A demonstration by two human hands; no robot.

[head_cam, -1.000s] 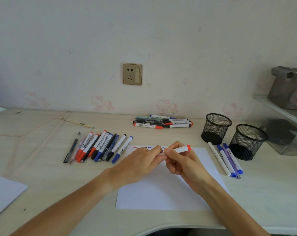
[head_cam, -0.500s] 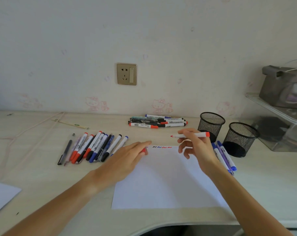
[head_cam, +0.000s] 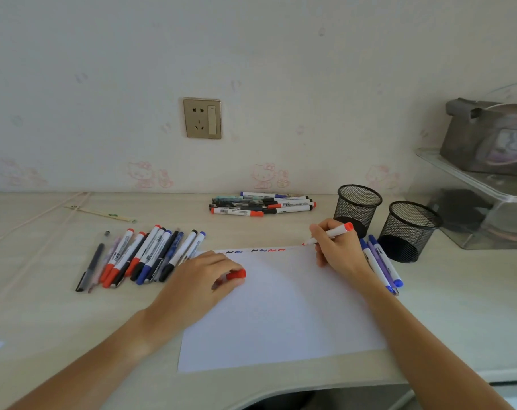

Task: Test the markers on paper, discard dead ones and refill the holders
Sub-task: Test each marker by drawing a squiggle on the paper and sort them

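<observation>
Tabletop: pale wood-grain laminate, curved front edge, set against a wall papered in off-white with faint pink cartoon-cat prints. A brass-coloured socket plate is mounted on the wall at 12 o'clock.

A white sheet of paper lies flat at the centre. A row of short squiggles in black, blue and red runs along its far edge.

Right hand, at 1 o'clock of the sheet, pinches a red marker in a writing grip, uncapped tip at the sheet's far right corner; whether the tip touches the paper cannot be told. Left hand rests on the sheet's left edge, fingers curled round the red cap.

At 10 o'clock of the sheet, a fanned row of capped markers and pens lies on the tabletop. At 12 o'clock, near the wall, lies a second pile of markers. At 2 o'clock stand two black mesh holders, upright. Three blue-capped markers lie just in front of them, beside the right wrist.

At 3 o'clock, a clear plastic shelf unit carries a grey object, not identifiable. A wrapped pair of chopsticks lies at 10 o'clock near the wall.
</observation>
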